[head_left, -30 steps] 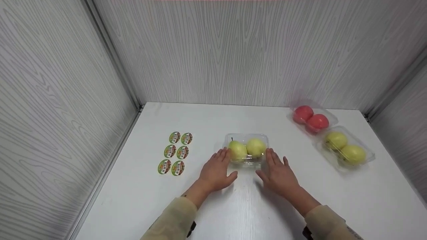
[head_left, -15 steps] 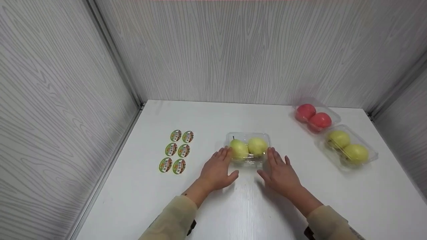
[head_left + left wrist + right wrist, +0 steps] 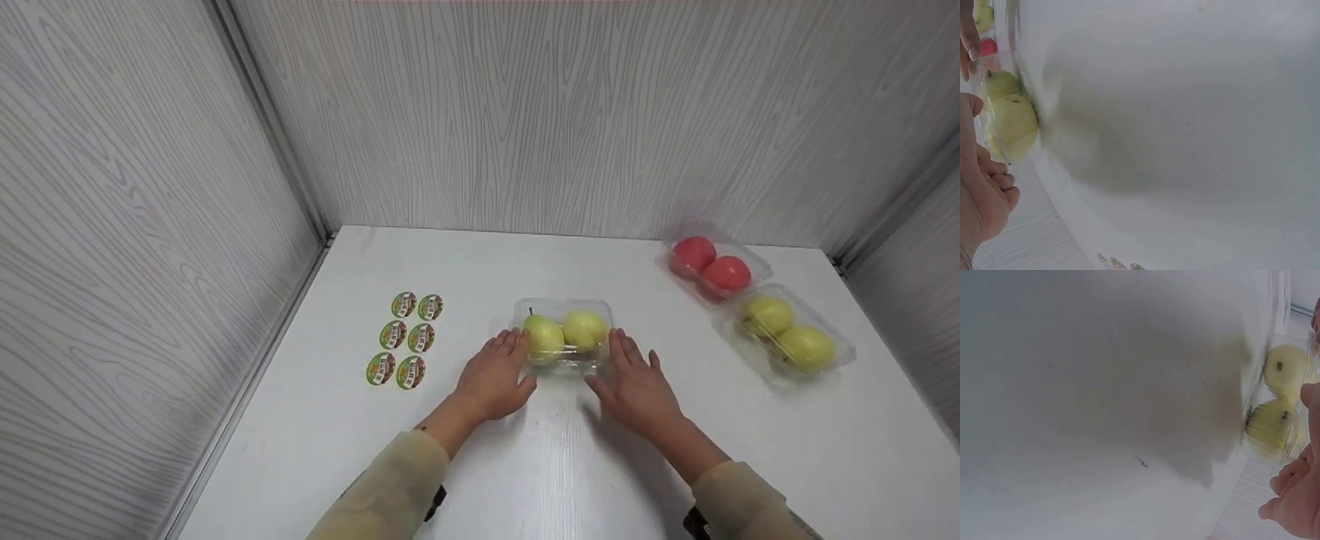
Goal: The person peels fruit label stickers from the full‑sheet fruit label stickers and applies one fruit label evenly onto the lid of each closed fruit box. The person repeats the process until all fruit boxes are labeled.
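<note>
Behind everything stands a pale, wood-grained back wall [image 3: 495,112], and below it spreads the white tabletop [image 3: 555,480]. My beige sleeves [image 3: 390,487] come in from the near side. The clear container in front of me [image 3: 566,306] sits flat on the tabletop, between my hands. Over to the right, a second clear container [image 3: 844,349] lies at an angle, and just beyond it, towards the wall, is a third clear container [image 3: 756,259]; I cannot tell whether those two touch.

My left hand [image 3: 495,379] rests its straight fingertips at the left end of the container in front of me, thumb apart. My right hand [image 3: 641,386] does the same at the right end, its little finger standing off from the others.

Two pale green fruits [image 3: 585,330] sit side by side between them. The second container holds two yellow-green fruits [image 3: 804,348], the third two red fruits [image 3: 726,276]. Smallest are six round printed labels [image 3: 392,334], in two columns left of my hands.
</note>
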Action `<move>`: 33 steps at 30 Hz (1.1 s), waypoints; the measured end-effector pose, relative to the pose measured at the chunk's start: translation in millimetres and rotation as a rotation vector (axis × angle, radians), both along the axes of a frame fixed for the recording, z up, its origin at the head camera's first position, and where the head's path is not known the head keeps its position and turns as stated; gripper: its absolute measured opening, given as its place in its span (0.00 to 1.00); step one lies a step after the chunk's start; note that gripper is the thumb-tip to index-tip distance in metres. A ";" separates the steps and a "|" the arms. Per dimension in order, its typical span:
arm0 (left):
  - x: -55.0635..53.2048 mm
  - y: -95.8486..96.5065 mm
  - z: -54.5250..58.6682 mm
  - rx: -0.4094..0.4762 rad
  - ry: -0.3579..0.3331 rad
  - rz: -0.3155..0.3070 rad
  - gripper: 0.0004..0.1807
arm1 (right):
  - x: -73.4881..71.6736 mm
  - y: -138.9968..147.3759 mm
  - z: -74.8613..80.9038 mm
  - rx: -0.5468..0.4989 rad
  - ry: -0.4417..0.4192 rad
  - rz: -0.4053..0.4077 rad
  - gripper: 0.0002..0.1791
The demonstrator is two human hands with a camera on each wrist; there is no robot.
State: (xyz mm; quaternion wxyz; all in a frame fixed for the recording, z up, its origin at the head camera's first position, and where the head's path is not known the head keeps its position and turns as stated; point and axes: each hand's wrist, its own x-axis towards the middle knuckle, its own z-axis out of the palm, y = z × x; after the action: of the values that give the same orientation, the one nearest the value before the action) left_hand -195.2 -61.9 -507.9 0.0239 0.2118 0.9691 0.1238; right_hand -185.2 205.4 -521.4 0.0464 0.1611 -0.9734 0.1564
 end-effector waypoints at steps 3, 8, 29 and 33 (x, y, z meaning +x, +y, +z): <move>-0.6 -5.6 4.0 0.017 -0.003 0.017 0.39 | -0.2 -2.1 0.8 -0.019 0.014 0.003 0.49; -1.3 -21.7 9.2 0.023 0.007 0.054 0.39 | -2.0 -6.9 5.4 -0.048 0.036 0.017 0.49; -9.4 -115.2 33.3 0.061 0.067 0.170 0.36 | -9.4 -49.2 24.2 -0.055 0.047 0.080 0.47; -14.1 -132.2 41.5 0.075 0.058 0.177 0.35 | -9.7 -68.4 29.5 -0.048 0.038 0.116 0.46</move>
State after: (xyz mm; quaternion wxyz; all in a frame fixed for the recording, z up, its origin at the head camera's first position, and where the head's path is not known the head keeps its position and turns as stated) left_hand -209.3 -194.2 -466.4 -0.0234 0.1297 0.9790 0.1554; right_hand -194.9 137.0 -492.0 0.0593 0.2190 -0.9573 0.1789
